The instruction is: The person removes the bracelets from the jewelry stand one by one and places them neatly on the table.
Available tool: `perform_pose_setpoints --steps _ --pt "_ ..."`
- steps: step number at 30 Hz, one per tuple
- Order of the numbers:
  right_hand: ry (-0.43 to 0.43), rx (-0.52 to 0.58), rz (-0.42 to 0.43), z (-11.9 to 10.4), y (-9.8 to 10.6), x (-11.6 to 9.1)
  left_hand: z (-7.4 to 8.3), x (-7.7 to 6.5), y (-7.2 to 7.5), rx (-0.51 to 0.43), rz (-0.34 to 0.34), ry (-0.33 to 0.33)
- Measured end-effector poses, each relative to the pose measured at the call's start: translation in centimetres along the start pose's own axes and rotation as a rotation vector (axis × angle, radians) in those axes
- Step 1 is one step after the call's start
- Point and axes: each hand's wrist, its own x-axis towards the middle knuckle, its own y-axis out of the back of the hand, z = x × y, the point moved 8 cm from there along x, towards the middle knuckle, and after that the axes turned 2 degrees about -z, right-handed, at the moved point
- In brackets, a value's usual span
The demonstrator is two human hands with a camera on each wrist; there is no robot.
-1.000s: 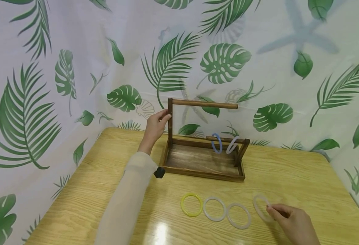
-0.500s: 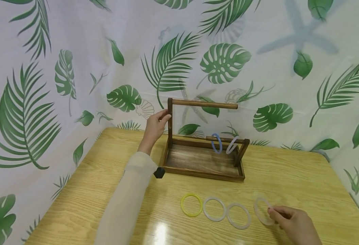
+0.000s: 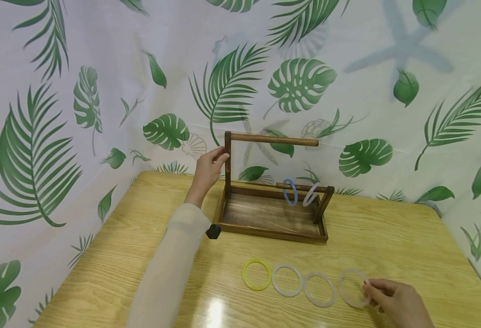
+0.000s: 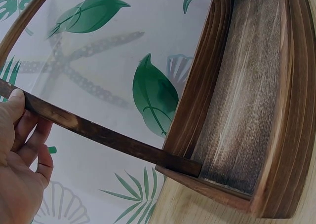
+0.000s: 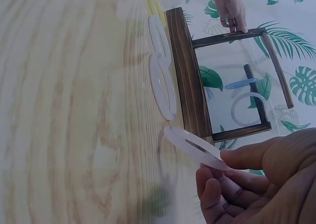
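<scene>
My left hand (image 3: pixel 209 169) grips the tall left post (image 4: pixel 89 128) of a dark wooden rack between thumb and fingers. At the front right, my right hand (image 3: pixel 398 298) pinches a pale pinkish ring (image 5: pixel 190 147) by its right edge. That ring is tilted close over the table, its far edge low. To its left lie a second pale ring (image 3: pixel 320 289), a clear whitish ring (image 3: pixel 287 280) and a yellow ring (image 3: pixel 257 274), in a row. On the rack's short lower bar hang a blue ring (image 3: pixel 290 192) and a pale lilac ring (image 3: pixel 311 195).
The rack's base is a shallow wooden tray (image 3: pixel 273 235) near the back of the wooden table (image 3: pixel 388 237). Its upper bar (image 3: pixel 273 139) points right with a free end. A leaf-printed cloth (image 3: pixel 371 114) hangs behind the table.
My right hand has lowered the pale pinkish ring and tilted it flatter, shifting slightly right and toward me. The left hand and the rack have stayed still.
</scene>
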Motion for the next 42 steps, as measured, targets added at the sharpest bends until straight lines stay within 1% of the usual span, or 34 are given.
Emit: perform_pose_setpoints --steps 7,12,13,20,23,30,42 --pt "0.001 0.032 -0.023 0.7 -0.6 0.2 -0.1 -0.1 0.0 -0.015 -0.005 0.005" --pt "-0.004 0.024 -0.041 1.1 -0.8 0.5 0.0 -0.1 0.0 -0.014 -0.008 0.005" --pt "-0.003 0.014 -0.045 1.2 -0.8 0.5 0.0 -0.1 0.0 -0.012 -0.008 0.004" --pt "0.016 -0.164 -0.068 1.6 -0.8 1.0 0.2 -0.1 0.1 -0.003 -0.003 -0.004" --pt "0.019 -0.181 -0.075 1.7 -0.9 1.1 0.2 -0.1 0.1 0.004 0.001 -0.008" --pt "0.027 -0.189 -0.056 1.7 -1.0 1.1 0.2 0.0 0.1 0.022 0.004 -0.013" --pt "0.035 -0.183 -0.023 2.0 -1.0 1.3 0.3 -0.1 0.1 0.015 0.004 -0.012"
